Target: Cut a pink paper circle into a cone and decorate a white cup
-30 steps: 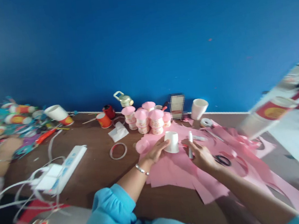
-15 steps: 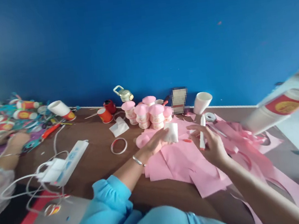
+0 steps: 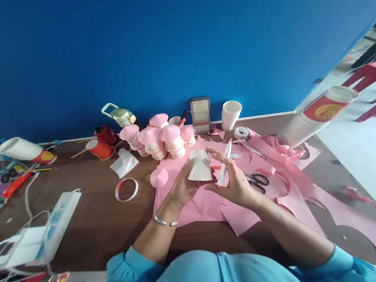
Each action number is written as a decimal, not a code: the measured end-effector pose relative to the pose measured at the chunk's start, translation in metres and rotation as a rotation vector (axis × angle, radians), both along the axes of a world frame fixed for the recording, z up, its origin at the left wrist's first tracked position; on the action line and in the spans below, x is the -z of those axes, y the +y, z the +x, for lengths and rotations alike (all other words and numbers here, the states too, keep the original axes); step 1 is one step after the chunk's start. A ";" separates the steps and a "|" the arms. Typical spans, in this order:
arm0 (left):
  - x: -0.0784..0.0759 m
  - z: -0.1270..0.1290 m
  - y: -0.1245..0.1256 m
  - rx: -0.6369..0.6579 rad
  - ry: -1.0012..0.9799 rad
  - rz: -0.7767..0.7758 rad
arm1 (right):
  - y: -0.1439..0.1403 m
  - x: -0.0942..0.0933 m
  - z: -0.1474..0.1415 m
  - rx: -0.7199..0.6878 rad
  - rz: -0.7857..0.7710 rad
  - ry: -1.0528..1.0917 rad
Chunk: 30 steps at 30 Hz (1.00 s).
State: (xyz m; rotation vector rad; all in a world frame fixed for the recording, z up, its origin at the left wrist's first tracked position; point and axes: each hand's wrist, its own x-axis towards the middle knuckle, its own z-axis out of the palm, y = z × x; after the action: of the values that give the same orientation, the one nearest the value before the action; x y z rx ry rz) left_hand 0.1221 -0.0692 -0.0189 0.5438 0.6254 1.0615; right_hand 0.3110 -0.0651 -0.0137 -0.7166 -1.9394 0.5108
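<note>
Left hand is gripping white tapered paper cup above pink paper sheets, near front edge of brown wooden table | right hand is pinching slim white marker | risk: oversqueezing could be buckling cup wall

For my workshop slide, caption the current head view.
Left hand holding a white cup, right hand a white pen, above pink paper sheets.

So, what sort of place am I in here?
Probably an indoor craft workspace, perhaps a classroom or workshop: there's cut pink paper, scissors and a group of pink cone-topped models.
</note>
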 end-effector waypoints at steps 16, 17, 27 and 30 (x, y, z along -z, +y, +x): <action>0.004 -0.025 -0.017 0.064 0.289 0.357 | -0.003 -0.016 0.004 0.028 0.160 -0.172; 0.007 -0.026 -0.017 0.037 0.272 0.356 | -0.005 -0.017 0.006 0.026 0.154 -0.149; 0.012 -0.018 -0.019 -0.073 0.210 0.261 | -0.040 -0.035 0.026 0.145 0.035 0.159; 0.007 -0.010 -0.020 -0.080 0.147 0.247 | -0.044 -0.040 0.024 0.153 0.012 0.192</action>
State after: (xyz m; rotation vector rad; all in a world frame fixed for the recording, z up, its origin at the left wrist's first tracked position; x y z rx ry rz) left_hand 0.1124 -0.0892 -0.0260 0.8224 0.6529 1.1903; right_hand 0.3353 -0.1092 0.0265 -0.7733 -1.6936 0.4561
